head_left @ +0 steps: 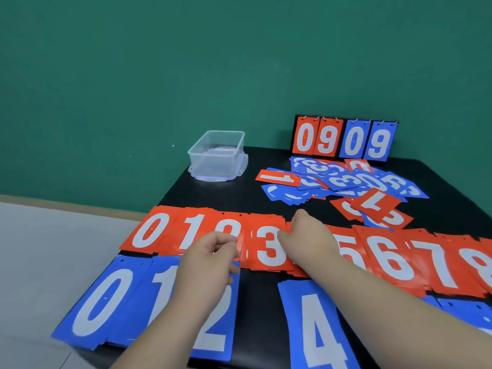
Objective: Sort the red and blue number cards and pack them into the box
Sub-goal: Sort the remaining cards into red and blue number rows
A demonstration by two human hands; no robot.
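Observation:
Red number cards lie in a row on the black table (247, 194), from 0 (151, 230) up to 8 (479, 267). In front of them lies a row of blue cards, with 0 (101, 296), 2 (213, 328) and 4 (316, 328) showing. My left hand (210, 262) pinches the left edge of the red 3 stack (266, 251). My right hand (306, 233) curls over that stack's right edge and hides the red card beside it. The clear plastic box (217, 155) stands empty at the back left, on its lid.
A loose pile of mixed red and blue cards (346, 182) lies at the back right. Behind the pile stands a flip scoreboard (343, 139) reading 09 09. The table's left edge drops to a pale floor, and a green wall is behind.

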